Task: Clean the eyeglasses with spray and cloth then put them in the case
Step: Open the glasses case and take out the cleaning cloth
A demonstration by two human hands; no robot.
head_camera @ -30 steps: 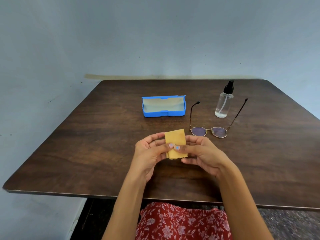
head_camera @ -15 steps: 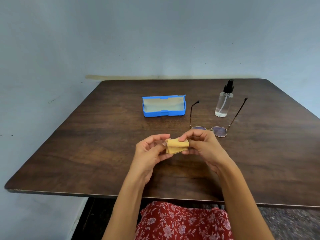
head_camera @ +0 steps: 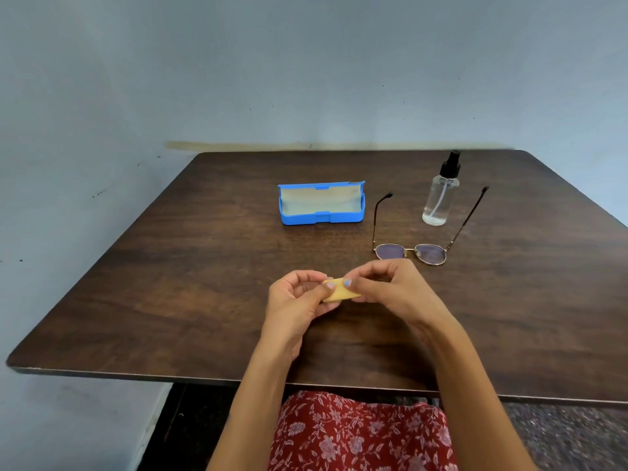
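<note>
A small yellow cloth [head_camera: 339, 291], folded into a narrow strip, is pinched between my left hand [head_camera: 296, 299] and my right hand [head_camera: 390, 287] just above the table's middle. The eyeglasses [head_camera: 413, 252] lie on the table beyond my right hand, lenses toward me and both temples spread open toward the wall. A clear spray bottle [head_camera: 438, 202] with a black nozzle stands upright between the temples' far ends. The blue case [head_camera: 321, 217] sits open farther left, its pale lining showing and nothing inside it.
The dark wooden table [head_camera: 170, 283] stands against a pale blue wall. Its near edge runs just above my lap, which is covered in red floral fabric.
The cloth has gone from a flat upright rectangle to a small folded strip between my fingers. The glasses, bottle and case have stayed in place.
</note>
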